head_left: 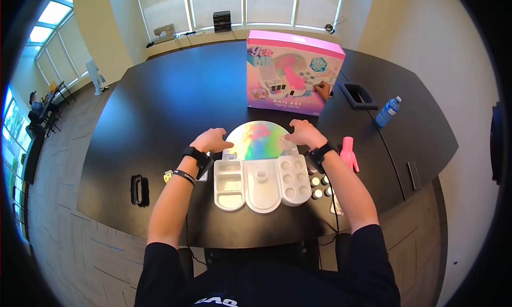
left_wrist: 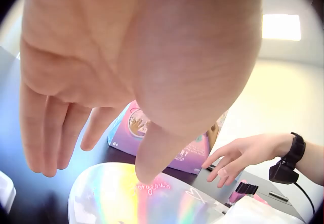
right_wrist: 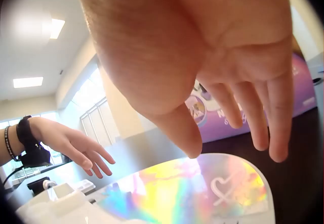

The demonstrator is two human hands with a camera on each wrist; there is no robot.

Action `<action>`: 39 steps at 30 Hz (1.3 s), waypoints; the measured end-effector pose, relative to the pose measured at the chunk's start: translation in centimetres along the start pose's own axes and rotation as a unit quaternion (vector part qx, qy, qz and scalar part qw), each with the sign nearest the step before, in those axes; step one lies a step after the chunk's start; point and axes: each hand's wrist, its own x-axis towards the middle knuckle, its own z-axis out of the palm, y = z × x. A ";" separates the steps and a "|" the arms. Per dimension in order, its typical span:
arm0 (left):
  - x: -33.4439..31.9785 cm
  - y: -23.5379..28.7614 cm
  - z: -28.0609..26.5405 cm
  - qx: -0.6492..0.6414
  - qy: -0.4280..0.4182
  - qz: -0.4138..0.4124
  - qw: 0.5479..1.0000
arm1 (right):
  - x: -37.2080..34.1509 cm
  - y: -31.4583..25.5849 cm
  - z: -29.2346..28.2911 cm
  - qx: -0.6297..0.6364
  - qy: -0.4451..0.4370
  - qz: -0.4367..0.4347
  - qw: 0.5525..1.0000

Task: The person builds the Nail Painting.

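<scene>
A rounded holographic panel (head_left: 258, 144) with pink lettering and a heart design rises behind a white plastic tray (head_left: 261, 201). The tray has three compartments at left, a raised round peg in the middle section and several round wells at right. My left hand (head_left: 212, 140) is at the panel's left edge, thumb toward it. At its right edge is my right hand (head_left: 306, 134), thumb likewise inward. In both wrist views the fingers extend fairly straight, and the thumbs overlap the panel (right_wrist: 187, 188). Neither hand holds anything.
Behind the panel stands a pink nail art box (head_left: 293, 72). To the right are a pink model hand (head_left: 348, 153), several small bottles (head_left: 317, 194), a water bottle (head_left: 388, 112) and a phone-like dark object (head_left: 414, 175). A black frame-shaped object (head_left: 140, 190) lies at left.
</scene>
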 end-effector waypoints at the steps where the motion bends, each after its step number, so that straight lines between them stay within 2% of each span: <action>1: 0.4 0.0 0.4 -0.003 -0.013 -0.011 1.000 | 0.5 -0.1 0.5 -0.006 -0.022 0.007 1.000; 3: 1.2 0.0 1.2 0.001 -0.030 -0.026 0.999 | 1.2 0.1 1.3 -0.011 -0.054 0.025 0.998; 8: 1.2 0.6 1.9 -0.007 -0.038 -0.041 0.998 | 0.7 -1.0 1.2 -0.016 -0.067 0.047 0.997; 17: 0.9 0.7 2.5 -0.050 -0.012 -0.026 0.998 | 0.5 -1.5 1.8 -0.010 -0.068 0.038 0.997; 20: 0.7 0.2 2.6 -0.078 0.010 -0.033 0.996 | 0.2 -1.8 1.2 0.001 -0.063 0.062 0.996; 23: 0.1 -0.1 2.3 -0.114 0.039 -0.013 0.993 | -0.1 -1.5 0.4 0.014 0.007 0.065 0.998; 24: -0.2 -0.2 2.2 -0.131 0.073 0.000 0.989 | -0.1 -1.3 0.1 0.014 0.006 0.064 0.998; 27: -1.5 -0.1 2.1 -0.176 0.140 0.025 0.974 | -0.4 -0.7 -0.3 0.045 0.089 0.053 0.994; 32: -2.8 -0.4 3.0 -0.241 0.248 0.054 0.937 | -1.9 -0.3 -0.4 0.067 0.132 0.023 0.989; 39: -5.5 0.0 2.4 -0.256 0.243 0.047 0.934 | -3.7 -0.1 0.0 0.115 0.161 0.002 0.980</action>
